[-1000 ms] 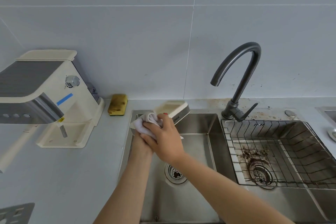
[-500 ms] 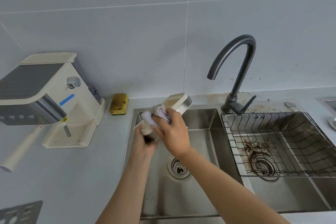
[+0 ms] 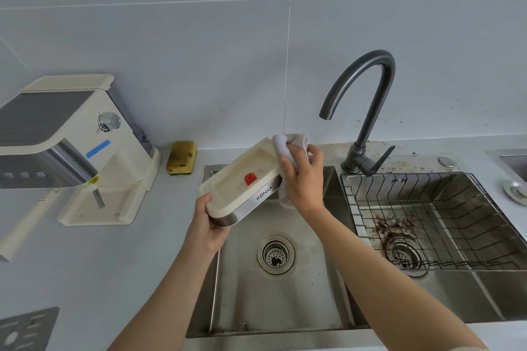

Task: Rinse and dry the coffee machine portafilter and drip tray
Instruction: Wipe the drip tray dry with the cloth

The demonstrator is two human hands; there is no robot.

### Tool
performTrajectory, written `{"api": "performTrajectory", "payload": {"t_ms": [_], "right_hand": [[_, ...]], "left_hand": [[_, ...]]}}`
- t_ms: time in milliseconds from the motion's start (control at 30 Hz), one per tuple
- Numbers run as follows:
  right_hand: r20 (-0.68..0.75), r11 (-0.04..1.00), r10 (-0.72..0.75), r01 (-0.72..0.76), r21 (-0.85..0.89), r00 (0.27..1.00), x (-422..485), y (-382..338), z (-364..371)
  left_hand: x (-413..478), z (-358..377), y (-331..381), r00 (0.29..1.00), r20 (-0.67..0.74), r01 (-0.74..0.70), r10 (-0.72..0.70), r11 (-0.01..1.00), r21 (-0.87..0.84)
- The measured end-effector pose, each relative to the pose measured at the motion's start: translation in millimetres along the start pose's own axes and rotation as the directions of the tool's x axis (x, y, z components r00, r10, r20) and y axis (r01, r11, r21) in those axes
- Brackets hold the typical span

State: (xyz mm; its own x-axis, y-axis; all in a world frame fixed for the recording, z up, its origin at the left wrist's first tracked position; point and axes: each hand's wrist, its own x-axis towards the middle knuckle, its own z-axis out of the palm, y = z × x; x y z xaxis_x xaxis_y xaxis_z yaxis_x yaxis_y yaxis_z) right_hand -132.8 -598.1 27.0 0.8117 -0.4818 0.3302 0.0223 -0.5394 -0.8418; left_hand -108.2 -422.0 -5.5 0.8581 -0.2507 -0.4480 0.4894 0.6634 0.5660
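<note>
Over the left basin of the sink, the cream drip tray is up in the air and tilted, its open side facing the camera, with a small red float standing inside and a steel front band reading KONKA. The left hand has the near left corner, its grip wrapped under and round the edge with the thumb on the rim. The right hand works the far right end, its grip bunched tight round a pale cloth that is pressed against that end of the tray. Below them sits the round drain. To the right, the dark curved tap stands behind a wire rack set in the second basin, with brown grounds scattered beneath it. On the bench to the left stands the coffee machine, a yellow sponge by the wall beside it, and a grey slotted plate at the near left corner.
</note>
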Motion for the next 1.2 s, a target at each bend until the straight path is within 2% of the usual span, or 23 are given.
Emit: {"api": "performTrajectory", "payload": {"t_ms": [100, 267, 400, 633, 800, 933, 1033, 1100, 1133, 1167, 1200], "right_hand": [[0.103, 0.984, 0.129, -0.140, 0.108, 0.986, 6, 5, -7], [0.283, 0.950, 0.068, -0.149, 0.275, 0.957, 14, 10, -18], [0.383, 0.921, 0.118, -0.245, 0.302, 0.916, 23, 14, -21], [0.428, 0.943, 0.134, -0.248, 0.224, 0.894, 41, 27, -15], [0.446, 0.946, 0.195, -0.287, 0.148, 0.874, 55, 37, -5], [0.483, 0.962, 0.263, -0.268, -0.061, 0.835, 72, 48, 13], [0.482, 0.920, 0.383, -0.374, -0.120, 0.788, 88, 53, 21], [0.486, 0.917, 0.398, -0.338, -0.210, 0.778, 100, 57, 24], [0.505, 0.925, 0.374, -0.269, -0.270, 0.778, 106, 59, 26], [0.539, 0.920, 0.333, -0.142, -0.365, 0.774, 113, 64, 29], [0.594, 0.879, 0.273, 0.055, -0.474, 0.757, 121, 69, 33]], "left_hand": [[4, -13, 10, 0.999, 0.033, 0.033, -0.035, 0.998, 0.059], [6, -24, 30, 0.987, 0.105, 0.102, -0.118, 0.984, 0.144], [13, -28, 42, 0.974, 0.143, 0.143, -0.178, 0.964, 0.224], [25, -28, 42, 0.958, 0.159, 0.185, -0.241, 0.935, 0.303], [33, -35, 37, 0.956, 0.162, 0.184, -0.246, 0.928, 0.325], [43, -46, 34, 0.971, 0.114, 0.158, -0.208, 0.926, 0.343], [47, -51, 33, 0.965, 0.156, 0.142, -0.212, 0.919, 0.368], [51, -54, 34, 0.957, 0.178, 0.144, -0.231, 0.904, 0.402], [53, -56, 33, 0.952, 0.184, 0.152, -0.243, 0.901, 0.406], [56, -58, 32, 0.948, 0.190, 0.161, -0.255, 0.900, 0.406], [59, -60, 31, 0.946, 0.190, 0.169, -0.262, 0.901, 0.399]]}}
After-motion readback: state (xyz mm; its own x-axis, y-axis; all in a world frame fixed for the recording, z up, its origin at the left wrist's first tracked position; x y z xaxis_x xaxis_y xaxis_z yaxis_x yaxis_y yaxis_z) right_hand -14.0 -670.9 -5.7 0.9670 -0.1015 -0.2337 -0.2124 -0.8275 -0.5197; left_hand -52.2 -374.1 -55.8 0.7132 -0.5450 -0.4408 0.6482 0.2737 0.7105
